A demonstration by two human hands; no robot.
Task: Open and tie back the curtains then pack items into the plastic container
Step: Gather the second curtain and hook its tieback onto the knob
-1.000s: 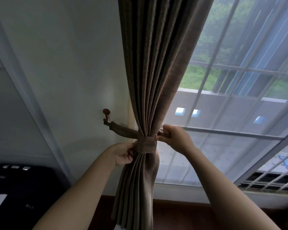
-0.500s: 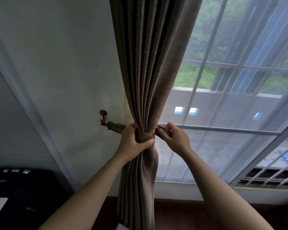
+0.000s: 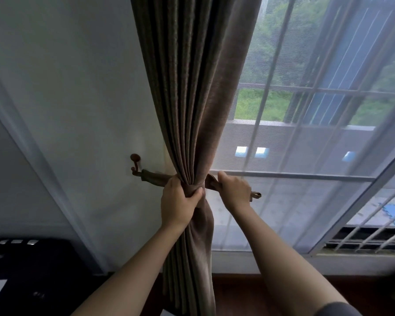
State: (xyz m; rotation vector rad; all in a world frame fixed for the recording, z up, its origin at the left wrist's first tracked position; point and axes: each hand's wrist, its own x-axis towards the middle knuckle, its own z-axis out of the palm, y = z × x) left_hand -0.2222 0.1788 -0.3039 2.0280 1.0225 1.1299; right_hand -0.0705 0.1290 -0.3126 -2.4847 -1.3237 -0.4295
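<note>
A brown curtain [image 3: 192,87] hangs gathered in a bunch in front of the window. A matching fabric tieback [image 3: 154,177] runs from a small brown wall hook [image 3: 135,158] across to the curtain. My left hand [image 3: 179,199] grips the gathered curtain at its waist, thumb wrapped round the front. My right hand [image 3: 234,191] holds the tieback's free end just right of the curtain, and the looped tip [image 3: 257,195] sticks out past my fingers. The plastic container is not in view.
A sheer white curtain [image 3: 317,156] covers the barred window [image 3: 328,92] on the right. A white wall is to the left. A dark unit [image 3: 32,270] with a paper on it stands at the lower left. Dark wood floor lies below.
My left hand rose from below the band and closed round the curtain's waist. My right hand has pulled the tieback's free end out to the right, so its looped tip now shows.
</note>
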